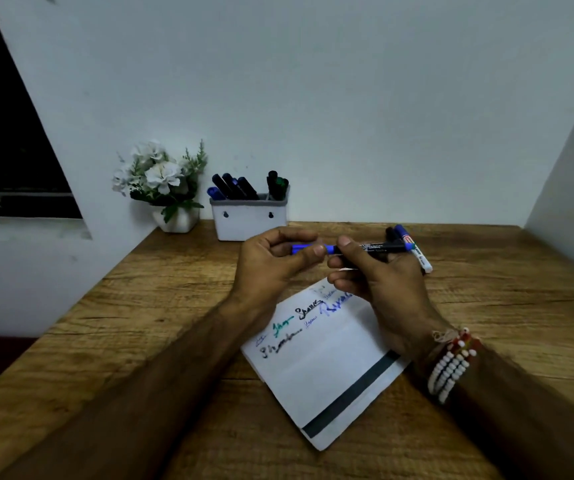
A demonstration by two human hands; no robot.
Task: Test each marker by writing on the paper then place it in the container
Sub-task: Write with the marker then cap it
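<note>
I hold a blue-capped marker (372,247) level above the wooden table. My left hand (271,261) pinches its blue cap (308,248) between thumb and fingers. My right hand (379,275) grips the dark barrel. Below my hands lies a white sheet of paper (327,368) with blue, green and black scribbles near its top. A white container (249,220) stands at the back against the wall, holding several dark, blue and green markers. More loose markers (413,249) lie on the table behind my right hand.
A white pot of white artificial flowers (164,188) stands left of the container. Walls close the table (140,306) in at the back and right. The table's left edge drops off beside a dark window.
</note>
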